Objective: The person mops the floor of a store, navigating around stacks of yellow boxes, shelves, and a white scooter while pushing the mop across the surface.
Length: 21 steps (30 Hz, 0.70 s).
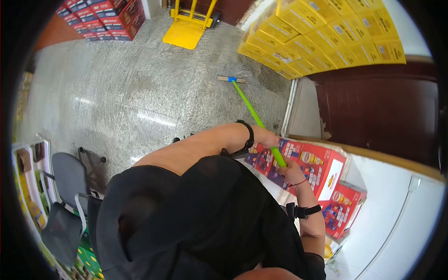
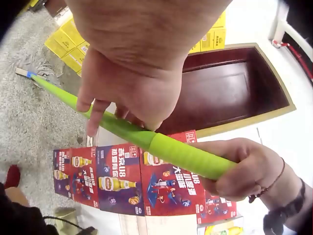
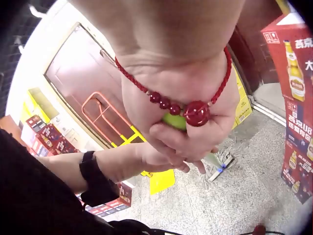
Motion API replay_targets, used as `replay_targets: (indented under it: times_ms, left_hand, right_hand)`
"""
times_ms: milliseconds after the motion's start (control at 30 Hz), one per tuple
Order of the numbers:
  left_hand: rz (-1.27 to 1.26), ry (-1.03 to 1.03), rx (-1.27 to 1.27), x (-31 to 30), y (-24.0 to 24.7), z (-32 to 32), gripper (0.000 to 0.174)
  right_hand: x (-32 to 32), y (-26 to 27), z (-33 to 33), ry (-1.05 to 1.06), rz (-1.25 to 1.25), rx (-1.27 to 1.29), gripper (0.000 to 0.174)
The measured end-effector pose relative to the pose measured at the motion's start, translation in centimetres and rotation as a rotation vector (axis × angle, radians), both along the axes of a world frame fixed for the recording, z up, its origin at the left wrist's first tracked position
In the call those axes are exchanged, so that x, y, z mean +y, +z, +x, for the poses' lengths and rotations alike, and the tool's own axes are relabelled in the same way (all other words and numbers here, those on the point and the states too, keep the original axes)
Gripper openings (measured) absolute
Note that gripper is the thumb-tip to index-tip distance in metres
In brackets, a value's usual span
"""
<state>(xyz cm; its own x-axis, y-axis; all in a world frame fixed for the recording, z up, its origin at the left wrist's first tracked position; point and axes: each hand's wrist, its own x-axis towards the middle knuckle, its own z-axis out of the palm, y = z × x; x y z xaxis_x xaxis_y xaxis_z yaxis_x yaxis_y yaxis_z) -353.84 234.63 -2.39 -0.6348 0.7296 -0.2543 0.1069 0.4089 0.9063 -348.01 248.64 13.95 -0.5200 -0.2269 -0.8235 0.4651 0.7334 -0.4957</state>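
Observation:
A green mop handle (image 1: pixel 252 109) slants from the person's two hands down to a grey mop head (image 1: pixel 240 72) lying on the floor. The left hand (image 1: pixel 267 136) holds the handle lower down; in the left wrist view the fingers of this hand (image 2: pixel 132 88) lie across the pole. Around the handle's thick top end curls the right hand (image 1: pixel 292 172), also seen at the right of the left wrist view (image 2: pixel 244 166). The right wrist view shows the right hand (image 3: pixel 181 122) closed around the green end, with a red beaded bracelet at its wrist.
Yellow boxes (image 1: pixel 322 42) are stacked by the wall, right of the mop head. A yellow hand truck (image 1: pixel 186 32) and red boxes (image 1: pixel 109 21) stand at the far side. Red and blue drink boxes (image 1: pixel 310 163) sit beside the hands; grey chairs (image 1: pixel 70 175) are at left.

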Motion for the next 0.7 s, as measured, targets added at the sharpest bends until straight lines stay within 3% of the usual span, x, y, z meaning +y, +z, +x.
replay_targets:
  times_ms: [33, 67, 167, 233, 300, 333, 367, 467, 533, 700]
  left_hand:
    - [0.035, 0.013, -0.023, -1.1, 0.3, -0.3, 0.038]
    - [0.034, 0.04, -0.025, -1.1, -1.3, -1.2, 0.038]
    - [0.056, 0.111, 0.022, -1.6, -5.7, -3.7, 0.04]
    - [0.013, 0.203, -0.1, -4.4, -5.6, -5.0, 0.04]
    - [0.038, 0.242, -0.15, -7.9, -5.5, -6.3, 0.039]
    - [0.069, 0.244, -0.201, -9.7, -5.1, -6.6, 0.038]
    - [0.057, 0.278, -0.2, -11.3, -4.5, -6.9, 0.038]
    - [0.037, 0.506, -0.279, -16.4, -1.4, -7.6, 0.036]
    - [0.034, 0.607, -0.395, -19.3, -1.2, -8.7, 0.035]
    - [0.072, 0.928, -0.136, -26.0, -4.4, -8.6, 0.034]
  right_hand:
    - [-0.5, 0.1, -0.9, 0.02, 0.019, -0.026, 0.055]
    - [0.1, -1.1, -2.0, 0.211, 0.046, 0.086, 0.057]
    - [-2.0, -1.1, -5.2, 0.328, -0.005, 0.069, 0.058]
    - [-3.8, -1.2, -7.7, 0.408, -0.043, 0.067, 0.058]
    - [-6.1, -1.5, -9.9, 0.636, 0.062, 0.242, 0.055]
    - [-8.1, -0.6, -11.1, 0.556, -0.042, 0.054, 0.054]
    - [-9.2, -0.9, -12.7, 0.588, -0.058, 0.056, 0.054]
    - [-12.3, -2.7, -17.4, 0.941, -0.106, 0.287, 0.06]
    - [-15.1, -3.5, -20.3, 1.018, -0.164, 0.312, 0.06]
    - [-24.1, -6.7, -24.5, 1.167, -0.207, 0.306, 0.057]
